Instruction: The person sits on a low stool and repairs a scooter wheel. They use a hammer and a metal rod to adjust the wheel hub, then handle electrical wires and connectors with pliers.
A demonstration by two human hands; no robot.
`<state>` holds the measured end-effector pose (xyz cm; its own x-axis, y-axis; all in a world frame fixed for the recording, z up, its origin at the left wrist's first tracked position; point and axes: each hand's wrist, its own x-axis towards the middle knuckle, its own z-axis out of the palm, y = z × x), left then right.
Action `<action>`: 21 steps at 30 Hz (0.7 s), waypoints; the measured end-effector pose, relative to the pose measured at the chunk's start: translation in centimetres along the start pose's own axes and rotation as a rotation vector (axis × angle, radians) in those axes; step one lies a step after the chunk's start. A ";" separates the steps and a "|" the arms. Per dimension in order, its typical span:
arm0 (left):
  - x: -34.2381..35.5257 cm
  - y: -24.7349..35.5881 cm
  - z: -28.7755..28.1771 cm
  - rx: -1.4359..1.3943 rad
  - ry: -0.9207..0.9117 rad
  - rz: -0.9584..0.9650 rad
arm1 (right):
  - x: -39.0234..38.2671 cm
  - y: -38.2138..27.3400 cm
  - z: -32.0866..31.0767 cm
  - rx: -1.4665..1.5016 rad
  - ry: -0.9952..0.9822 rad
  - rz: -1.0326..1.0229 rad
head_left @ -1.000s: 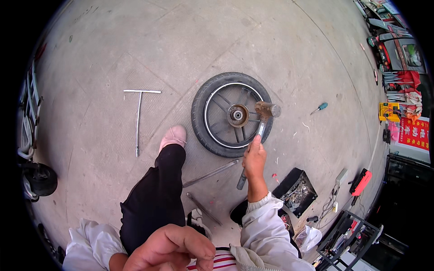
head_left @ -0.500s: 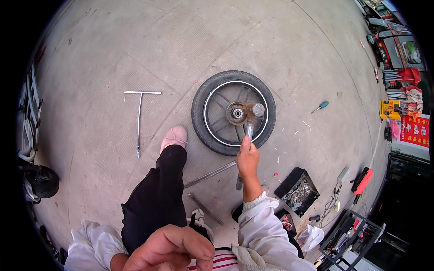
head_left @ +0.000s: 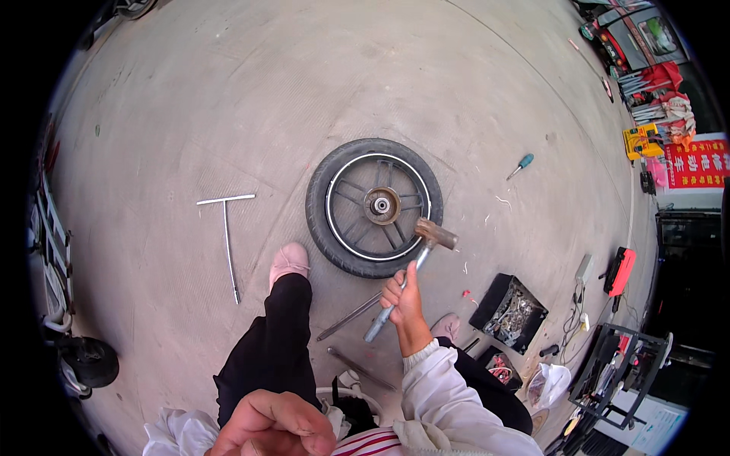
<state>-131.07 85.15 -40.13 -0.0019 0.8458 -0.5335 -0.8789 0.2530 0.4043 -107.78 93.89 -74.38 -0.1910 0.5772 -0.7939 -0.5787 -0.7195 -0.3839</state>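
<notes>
Just now I see the hammer (head_left: pixel 436 234) drawn away from the hub (head_left: pixel 382 205) and back toward the body: half a second ago its head showed beside that hub, and now it shows across the lower right edge of the tyre (head_left: pixel 317 207). From one view, I cannot tell whether it touches the rubber or hangs above it. The whole scene has also swung round in my feed, so I put the wheel's (head_left: pixel 376 207) shift in the picture down to head movement. It lies flat on the concrete floor (head_left: pixel 228 114), ahead of the pink shoes (head_left: pixel 290 262). My right hand (head_left: pixel 407 300) has its fingers wrapped round the hammer's handle, thumb laid toward the head, with the butt sticking out below. My left hand (head_left: pixel 277 425) is curled at the lower edge; whether anything sits inside those fingers, I cannot tell. For the work at the wheel, I judge this a break between blows, since the hub is uncovered and easy to check. Nearby, the T-handled wrench (head_left: pixel 229 235) and the screwdriver (head_left: pixel 525 162) lie untouched.
</notes>
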 end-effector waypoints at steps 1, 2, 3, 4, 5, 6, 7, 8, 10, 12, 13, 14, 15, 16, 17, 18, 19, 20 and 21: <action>-0.1 0.0 0.2 -0.004 0.001 -0.003 | -0.1 0.4 -1.4 0.152 -0.085 0.002; -0.1 0.0 0.4 -0.012 -0.015 -0.005 | -0.2 0.5 -2.8 0.289 -0.104 0.032; -0.2 -0.1 0.6 -0.019 -0.031 -0.006 | -0.2 0.6 -4.2 0.426 -0.128 0.063; -0.3 -0.2 0.7 -0.025 -0.050 -0.006 | 0.0 0.7 -5.9 0.564 -0.157 0.092; -0.5 -0.3 0.7 -0.012 -0.059 -0.013 | 0.2 1.0 -8.1 0.640 -0.210 0.113; -1.0 -0.5 0.5 0.004 -0.066 -0.011 | 0.2 1.2 -9.5 0.537 -0.059 0.125; -1.4 -0.7 0.4 0.021 -0.075 -0.008 | 0.0 1.5 -10.6 0.435 0.089 0.137; -0.9 -0.7 0.4 0.028 -0.097 -0.028 | -0.7 2.2 -11.8 0.349 0.267 0.135; -0.5 -1.3 0.4 0.044 -0.138 -0.038 | -2.1 4.6 -13.3 0.144 0.423 0.110; -1.4 -2.1 0.6 0.064 -0.174 -0.018 | -3.0 7.5 -14.4 -0.047 0.482 0.104; -2.0 -2.5 0.8 0.077 -0.187 0.001 | -3.2 9.4 -15.2 -0.123 0.469 0.101; -2.2 -2.6 0.7 0.092 -0.212 0.031 | -3.4 11.2 -15.4 -0.195 0.530 0.111; -2.3 -2.8 0.0 0.095 -0.297 0.026 | -3.9 12.6 -15.4 -0.324 0.532 0.139; -3.1 -3.1 2.2 0.191 -0.035 0.082 | -5.1 13.2 -14.2 -0.441 0.534 0.161; -2.9 -3.2 1.0 0.139 -0.110 0.092 | -4.0 15.3 -17.5 -0.447 0.512 0.130; -2.3 -3.7 -1.1 0.100 -0.175 0.114 | -4.3 16.1 -17.3 -0.487 0.510 0.102; -2.0 -4.0 -1.2 0.174 -0.147 0.116 | -5.4 15.8 -17.5 -0.511 0.560 0.139; -1.9 -4.4 -1.1 0.250 -0.095 0.128 | -7.7 14.6 -15.8 -0.728 0.519 0.215; -1.7 -4.6 -1.0 0.267 -0.111 0.127 | -7.8 14.5 -17.5 -1.164 0.419 0.203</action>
<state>-127.48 82.06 -41.82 -0.0385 0.9208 -0.3880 -0.7189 0.2442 0.6508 -100.81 72.19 -81.96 0.1956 0.4027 -0.8942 0.5148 -0.8182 -0.2559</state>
